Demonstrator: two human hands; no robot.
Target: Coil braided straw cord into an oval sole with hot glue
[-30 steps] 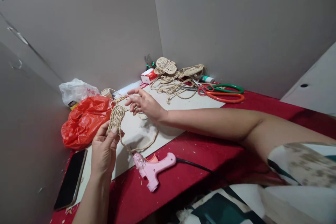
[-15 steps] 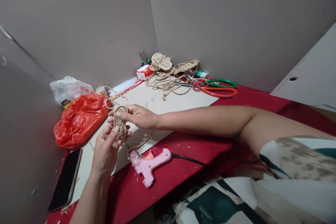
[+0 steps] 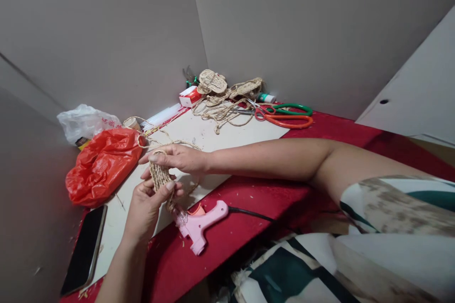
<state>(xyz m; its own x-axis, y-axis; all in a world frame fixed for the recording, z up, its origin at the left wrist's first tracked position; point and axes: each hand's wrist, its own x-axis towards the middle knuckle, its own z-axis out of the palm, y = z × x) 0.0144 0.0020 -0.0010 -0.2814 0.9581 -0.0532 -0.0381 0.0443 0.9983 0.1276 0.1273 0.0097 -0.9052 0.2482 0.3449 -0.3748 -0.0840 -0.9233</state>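
Note:
Both hands hold a small oval sole of coiled straw rope [image 3: 159,173] above the white board. My left hand [image 3: 153,199] pinches its near end between thumb and fingers. At the far end, my right hand [image 3: 177,157] grips with the thumb on top and the fingers beneath. A loose strand of straw rope [image 3: 177,142] trails behind the right hand. Just below the sole lies a pink glue gun [image 3: 202,224], its clear nozzle end close to the left hand's fingers. The underside of the sole is hidden.
An orange-red plastic bag [image 3: 106,168] and a phone [image 3: 84,249] lie on the left. At the back are finished woven soles [image 3: 212,81], tangled rope [image 3: 216,116], a small box [image 3: 189,96] and scissors [image 3: 289,120]. The glue gun's black cord [image 3: 250,214] runs right across red cloth.
The straw sole has tilted, so more of its length shows, and its near end now reaches down towards the glue gun. Both hands still hold it. The whole view has shifted slightly.

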